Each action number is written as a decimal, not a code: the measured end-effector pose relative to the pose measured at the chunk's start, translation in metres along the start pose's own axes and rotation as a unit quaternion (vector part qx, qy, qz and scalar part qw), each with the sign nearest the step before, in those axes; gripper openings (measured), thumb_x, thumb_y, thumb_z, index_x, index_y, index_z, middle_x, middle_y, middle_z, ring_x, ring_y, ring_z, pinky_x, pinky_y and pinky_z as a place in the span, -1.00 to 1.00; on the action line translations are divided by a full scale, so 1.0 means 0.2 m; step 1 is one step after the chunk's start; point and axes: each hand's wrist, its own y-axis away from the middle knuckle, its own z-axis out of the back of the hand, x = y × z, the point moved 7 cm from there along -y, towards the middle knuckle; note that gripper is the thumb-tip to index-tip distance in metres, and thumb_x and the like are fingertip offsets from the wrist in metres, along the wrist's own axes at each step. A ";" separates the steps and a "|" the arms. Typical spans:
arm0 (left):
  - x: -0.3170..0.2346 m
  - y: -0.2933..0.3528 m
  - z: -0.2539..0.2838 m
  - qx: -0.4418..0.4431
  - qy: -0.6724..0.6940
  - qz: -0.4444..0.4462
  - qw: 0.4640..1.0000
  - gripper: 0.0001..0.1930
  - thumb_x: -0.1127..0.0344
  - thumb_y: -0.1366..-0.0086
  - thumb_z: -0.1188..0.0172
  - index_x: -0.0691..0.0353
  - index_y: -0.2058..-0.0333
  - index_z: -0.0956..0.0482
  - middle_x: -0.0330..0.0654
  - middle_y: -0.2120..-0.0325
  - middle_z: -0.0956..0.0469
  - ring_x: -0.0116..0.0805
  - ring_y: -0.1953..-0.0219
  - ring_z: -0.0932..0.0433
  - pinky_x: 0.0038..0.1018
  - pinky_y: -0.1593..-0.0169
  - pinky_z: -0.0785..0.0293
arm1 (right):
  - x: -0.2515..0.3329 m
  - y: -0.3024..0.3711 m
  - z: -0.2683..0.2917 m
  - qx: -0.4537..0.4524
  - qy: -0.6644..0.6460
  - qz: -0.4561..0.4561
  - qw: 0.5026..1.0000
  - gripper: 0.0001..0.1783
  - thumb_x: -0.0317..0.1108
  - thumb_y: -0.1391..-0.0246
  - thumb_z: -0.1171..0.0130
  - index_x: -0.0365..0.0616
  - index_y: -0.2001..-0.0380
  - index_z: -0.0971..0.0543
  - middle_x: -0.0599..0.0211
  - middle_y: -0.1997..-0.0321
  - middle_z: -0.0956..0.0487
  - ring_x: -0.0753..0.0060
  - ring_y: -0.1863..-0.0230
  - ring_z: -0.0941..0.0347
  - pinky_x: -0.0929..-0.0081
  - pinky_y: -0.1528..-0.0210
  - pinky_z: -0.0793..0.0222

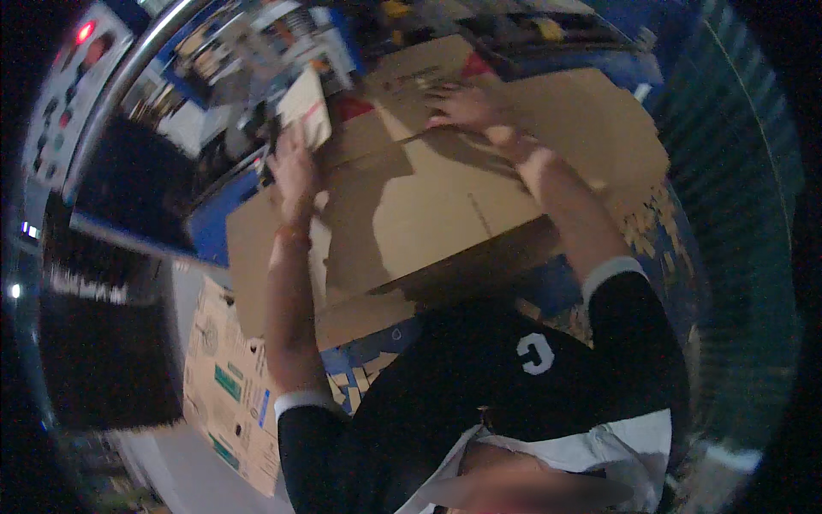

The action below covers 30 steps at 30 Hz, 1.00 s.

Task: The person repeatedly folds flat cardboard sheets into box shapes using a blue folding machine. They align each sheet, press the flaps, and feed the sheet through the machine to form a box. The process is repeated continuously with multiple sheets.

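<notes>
A large brown cardboard sheet (437, 210) with creases and flaps lies in front of me, red printed patches at its far side. My right hand (467, 110) rests on its far part, fingers stretched out flat to the left. At the left edge is my left hand (295, 171), somewhat blurred, with its fingers extended upward beside a pale raised flap (306, 111) that bears a red line. Whether the left fingertips press on that flap cannot be made out. An orange-brown band circles my left wrist.
A control panel (73, 103) with a lit red lamp stands at the far left beside a curved metal rail (128, 81). Printed cardboard (227, 377) lies low on the left. Cardboard scraps (659, 227) are scattered at the right. Blurred machinery (291, 34) stands beyond the sheet.
</notes>
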 end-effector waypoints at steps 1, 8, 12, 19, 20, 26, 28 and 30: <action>0.01 0.00 -0.01 0.008 -0.061 0.013 0.998 -0.41 0.35 -0.24 0.07 0.05 -0.27 -0.11 -0.18 -0.14 -0.31 -0.22 -0.19 -0.26 -0.02 -0.12 -0.21 | 0.00 -0.01 -0.01 0.028 -0.036 -0.020 0.999 -0.31 0.34 -0.01 0.07 0.11 -0.05 -0.47 0.33 -0.15 -0.43 0.11 -0.12 -0.37 0.18 -0.04 -0.35; -0.02 0.02 0.06 0.008 -0.024 0.089 0.996 -0.28 0.27 -0.21 -0.09 0.25 -0.29 0.02 0.05 -0.13 -0.31 0.04 -0.14 -0.30 -0.18 -0.19 -0.21 | 0.08 -0.08 -0.06 0.116 -0.079 -0.028 0.990 -0.31 0.31 0.10 -0.02 0.19 -0.05 -0.47 0.32 -0.15 -0.41 0.10 -0.08 -0.38 0.19 0.01 -0.38; -0.04 0.17 0.26 -0.102 0.118 -0.010 0.988 -0.18 0.42 -0.06 -0.28 0.45 -0.24 -0.02 0.25 -0.10 -0.29 0.17 -0.13 -0.27 -0.20 -0.22 -0.15 | -0.05 -0.07 0.04 0.023 -0.038 -0.069 0.997 -0.37 0.24 0.08 -0.04 0.15 -0.01 -0.50 0.29 -0.08 -0.46 0.15 -0.01 -0.42 0.23 0.04 -0.40; 0.59 1.24 0.84 -0.152 -0.053 0.396 0.904 -0.40 0.13 -0.22 -0.11 0.42 -0.13 -0.28 0.16 -0.04 -0.39 0.01 -0.04 -0.44 -0.24 -0.06 -0.39 | -0.88 1.11 0.53 -0.167 0.025 -0.481 0.860 -0.48 0.10 0.04 -0.07 0.07 0.06 -0.55 0.24 0.05 -0.54 0.25 0.10 -0.50 0.29 0.09 -0.43; 0.67 1.41 0.80 -0.022 -0.058 0.490 0.870 -0.38 0.00 -0.28 0.01 0.42 -0.13 -0.29 0.16 -0.04 -0.40 0.00 -0.02 -0.46 -0.25 -0.02 -0.42 | -1.01 1.36 0.56 -0.134 0.043 -0.557 0.819 -0.49 0.08 0.03 -0.07 0.06 0.07 -0.56 0.23 0.07 -0.55 0.26 0.12 -0.51 0.30 0.10 -0.44; 0.66 1.59 0.73 0.012 0.060 0.513 0.856 -0.37 -0.12 -0.36 0.18 0.32 -0.16 -0.30 0.06 -0.05 -0.43 -0.08 -0.05 -0.47 -0.31 -0.01 -0.40 | -1.41 1.97 0.36 0.029 -0.061 -0.659 0.749 -0.58 0.00 0.00 -0.06 0.05 0.15 -0.62 0.21 0.17 -0.62 0.34 0.14 -0.55 0.34 0.09 -0.45; 0.63 1.54 0.77 -0.025 0.028 0.504 0.863 -0.37 -0.12 -0.36 0.19 0.31 -0.17 -0.29 0.05 -0.05 -0.43 -0.07 -0.05 -0.46 -0.32 -0.02 -0.39 | -1.46 2.00 0.38 -0.011 0.005 -0.692 0.722 -0.62 0.01 -0.01 -0.04 0.11 0.20 -0.65 0.24 0.17 -0.62 0.34 0.09 -0.55 0.34 0.05 -0.44; 0.63 1.52 0.78 -0.035 0.103 0.533 0.839 -0.35 -0.11 -0.34 0.13 0.33 -0.19 -0.25 0.04 -0.15 -0.32 -0.04 -0.13 -0.36 -0.32 -0.13 -0.28 | -1.47 2.01 0.45 -0.068 0.084 -0.715 0.691 -0.66 -0.01 -0.01 -0.04 0.16 0.25 -0.67 0.29 0.18 -0.63 0.31 0.12 -0.55 0.32 0.06 -0.44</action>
